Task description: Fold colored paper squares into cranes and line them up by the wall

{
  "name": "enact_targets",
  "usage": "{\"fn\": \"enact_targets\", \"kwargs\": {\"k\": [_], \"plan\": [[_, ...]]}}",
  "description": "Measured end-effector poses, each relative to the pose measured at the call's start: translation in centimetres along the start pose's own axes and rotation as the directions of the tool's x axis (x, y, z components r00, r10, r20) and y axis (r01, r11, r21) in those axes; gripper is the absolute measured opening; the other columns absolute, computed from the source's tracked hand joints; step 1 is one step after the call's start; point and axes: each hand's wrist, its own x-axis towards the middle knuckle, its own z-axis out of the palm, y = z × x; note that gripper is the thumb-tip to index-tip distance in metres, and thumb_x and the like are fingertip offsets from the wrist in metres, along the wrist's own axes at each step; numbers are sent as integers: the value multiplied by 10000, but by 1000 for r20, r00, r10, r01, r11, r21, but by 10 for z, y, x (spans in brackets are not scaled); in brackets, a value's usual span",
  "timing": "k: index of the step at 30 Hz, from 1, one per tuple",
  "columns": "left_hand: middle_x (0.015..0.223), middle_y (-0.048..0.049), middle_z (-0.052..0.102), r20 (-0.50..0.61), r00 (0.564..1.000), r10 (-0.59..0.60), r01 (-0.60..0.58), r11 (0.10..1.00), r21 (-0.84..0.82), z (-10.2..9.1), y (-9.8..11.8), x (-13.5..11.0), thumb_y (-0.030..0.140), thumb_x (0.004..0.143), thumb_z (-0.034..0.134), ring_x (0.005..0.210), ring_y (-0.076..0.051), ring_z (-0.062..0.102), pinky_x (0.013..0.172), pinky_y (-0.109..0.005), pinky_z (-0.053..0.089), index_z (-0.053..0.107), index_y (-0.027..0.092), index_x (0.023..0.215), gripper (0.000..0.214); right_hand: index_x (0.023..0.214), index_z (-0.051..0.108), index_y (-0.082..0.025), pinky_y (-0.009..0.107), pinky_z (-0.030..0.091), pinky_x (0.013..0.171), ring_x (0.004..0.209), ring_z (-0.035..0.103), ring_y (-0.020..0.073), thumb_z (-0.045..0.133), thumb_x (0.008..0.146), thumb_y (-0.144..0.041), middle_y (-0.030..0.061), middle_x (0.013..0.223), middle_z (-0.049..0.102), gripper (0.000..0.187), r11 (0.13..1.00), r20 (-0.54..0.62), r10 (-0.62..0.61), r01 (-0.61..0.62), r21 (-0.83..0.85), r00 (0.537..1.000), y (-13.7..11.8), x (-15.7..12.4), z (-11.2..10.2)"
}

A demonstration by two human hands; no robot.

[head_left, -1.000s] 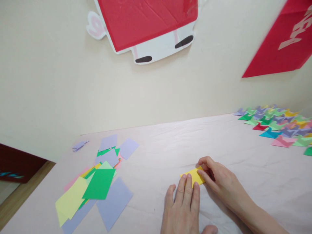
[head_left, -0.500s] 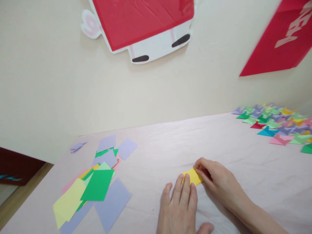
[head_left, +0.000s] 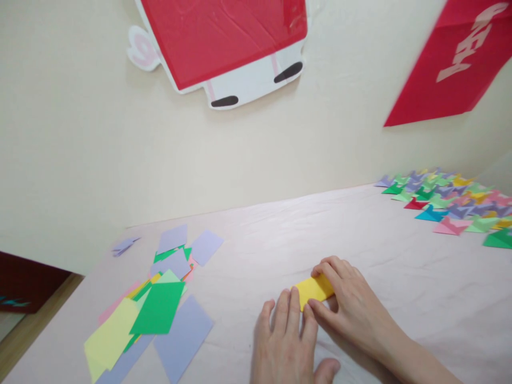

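ok so your l hand (head_left: 286,338) is palm down, fingers a bit spread, thumb stuck out to the side. a couple of its fingertips are on the l end of the yellow paper (head_left: 316,289). your r hand (head_left: 356,304) is pinching that same paper near its r end, thumb at the near edge n fingertips at the far edge, w/ the yellow showing btwn. can't tell how hard you're squeezing tho. the paper's a narrow strip shape lying on the pale wrinkled cloth (head_left: 248,298), right in front of you n btwn both hands.

off to your l, well apart from the hands, there's a messy overlapping bunch of loose sheets: a green sheet (head_left: 159,308) on top, a pale yellow sheet (head_left: 110,330) l of it, a big lavender sheet (head_left: 184,336) on the near r side, plus more lavender, green n pink bits behind. past those, by the far l edge, a small folded lavender piece (head_left: 125,245) sits by itself.

over on your r, near the wall (head_left: 240,160), folded paper shapes are bunched in rows, diff colors, incl. a blue one (head_left: 432,213), a red one (head_left: 416,204) n a pink one (head_left: 451,225). up on the wall: a red n white cutout (head_left: 232,42) w/ black ovals, n a red banner (head_left: 452,64) w/ pale marks to its r.
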Motion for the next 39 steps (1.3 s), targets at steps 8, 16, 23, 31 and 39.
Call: {"fn": "enact_targets", "kwargs": {"k": [8,16,23,31,39], "plan": [[1431,-167,496,28,997,78,-78,997,-5,-4,-9,-1,679,879,429,1264,-340,500,989,-520,419,570,192,1321,673,950,556,-226,377,421,810,906,544,244,528,666,-132,59,1000,584,300,995,22,39,-41,92,999,6,2,1],[1398,-181,530,68,995,70,-68,997,-29,-15,-7,3,682,898,375,1272,-352,505,985,-555,437,588,198,1297,662,975,546,-213,384,452,860,952,554,239,424,556,-53,68,994,593,465,956,22,47,-51,289,999,22,4,-3],[1415,-166,516,133,991,1,11,996,-87,-34,4,9,690,886,410,1325,-356,454,1035,-589,387,476,294,1410,661,1027,542,-195,342,472,819,916,576,213,407,600,-81,67,991,615,462,897,41,115,-121,425,993,31,7,-1],[1397,-178,531,76,995,-62,66,996,-60,-35,14,11,687,850,499,1323,-324,459,1084,-569,342,575,209,1310,667,1022,571,-176,379,376,882,1002,517,258,550,676,-155,81,1042,588,347,986,-12,83,-81,145,996,12,4,6],[1466,-127,468,4,997,-80,80,997,-21,-36,-2,-1,514,865,611,1342,-346,420,1049,-589,368,638,174,1133,434,1021,570,-187,336,336,860,988,513,248,562,660,-138,74,1059,590,364,991,-11,104,-102,88,995,12,5,8]]}}
